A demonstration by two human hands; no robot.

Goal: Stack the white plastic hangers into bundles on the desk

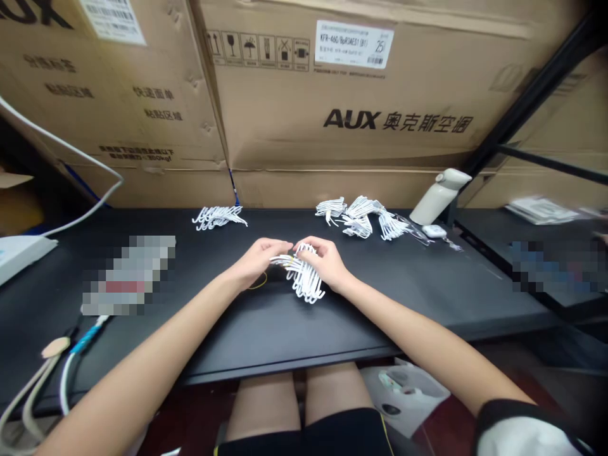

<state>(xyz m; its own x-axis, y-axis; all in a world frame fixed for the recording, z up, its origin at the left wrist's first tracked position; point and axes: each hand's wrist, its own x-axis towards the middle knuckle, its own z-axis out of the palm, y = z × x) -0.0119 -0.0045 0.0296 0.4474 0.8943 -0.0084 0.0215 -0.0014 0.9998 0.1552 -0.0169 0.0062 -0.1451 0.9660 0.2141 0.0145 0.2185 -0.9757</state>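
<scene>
A bundle of white hooks (pixel 306 278) with curved ends is held above the black table, in front of me. My right hand (pixel 327 259) is closed round its upper right side, thumb across the hooks. My left hand (pixel 259 261) is at the bundle's left end, with thumb and forefinger pinched together. From under that hand hangs a loop of thin yellow band (pixel 259 282); a bit of yellow also shows across the hooks. Exactly how the band runs between the fingers is hidden. The two hands' fingertips nearly meet above the bundle.
Behind lie more white hooks (pixel 218 217) at left and several bundles (pixel 361 215) at right. A white bottle (pixel 439 196) stands by a small white case (pixel 434 232). Large cartons (pixel 285 114) wall the back. A blurred-out object (pixel 128 275) with cables lies left.
</scene>
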